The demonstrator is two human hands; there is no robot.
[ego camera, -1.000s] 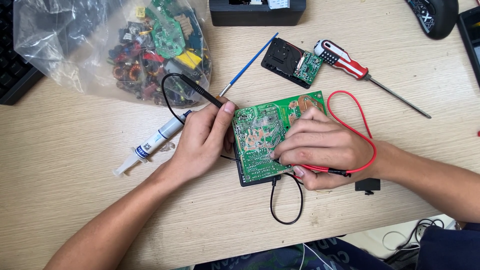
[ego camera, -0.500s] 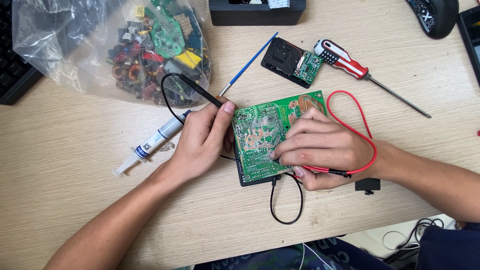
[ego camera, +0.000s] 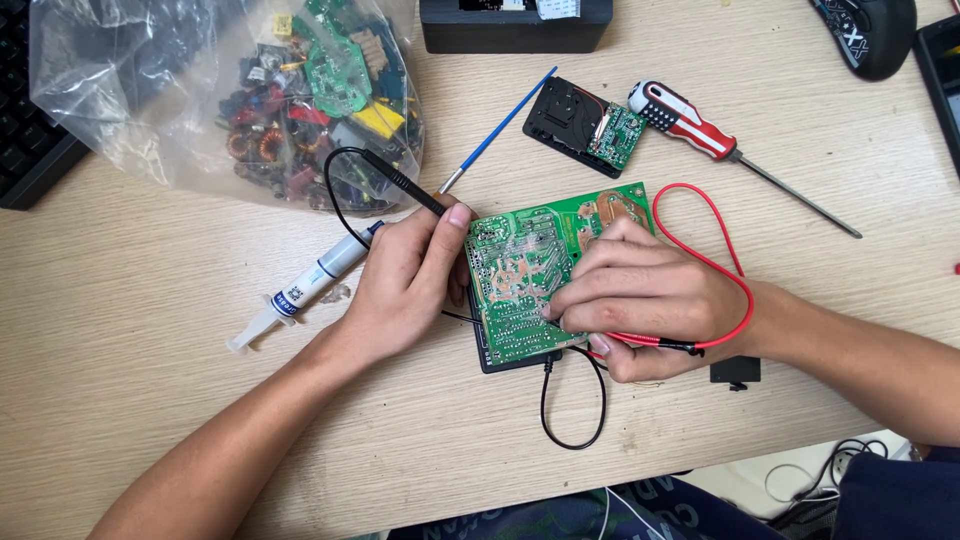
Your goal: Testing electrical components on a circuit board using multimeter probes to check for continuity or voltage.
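- Circuit board (ego camera: 530, 270), green and solder side up, lay on a black casing (ego camera: 487, 352) on the wooden desk (ego camera: 120, 400), between the two hands.
- The left hand (ego camera: 405, 280) was at the board's left edge, fingers curled together and pinching a black probe (ego camera: 400, 183) whose tip pointed toward that edge; the tip's contact point was hidden by the thumb.
- The right hand (ego camera: 650, 295) rested on the board's right half, fingers pressed down and close together, with a red probe (ego camera: 650, 343) clamped under the palm and its red lead (ego camera: 715, 240) looping out to the right of the board.
- Judged from this, the step in hand was probing points on the board; the next move would call for steady tips on small pads without bridging neighbours.
- A black wire (ego camera: 572, 410) looped below the board.
- Left of the board lay a syringe (ego camera: 300, 290) of paste.
- Above the board sat a thin blue brush (ego camera: 500, 128), a small black module (ego camera: 585, 125) with its own green board, and a red-and-white screwdriver (ego camera: 700, 128).
- Up and left of the board, a clear bag of parts (ego camera: 250, 100) rested on the desk.
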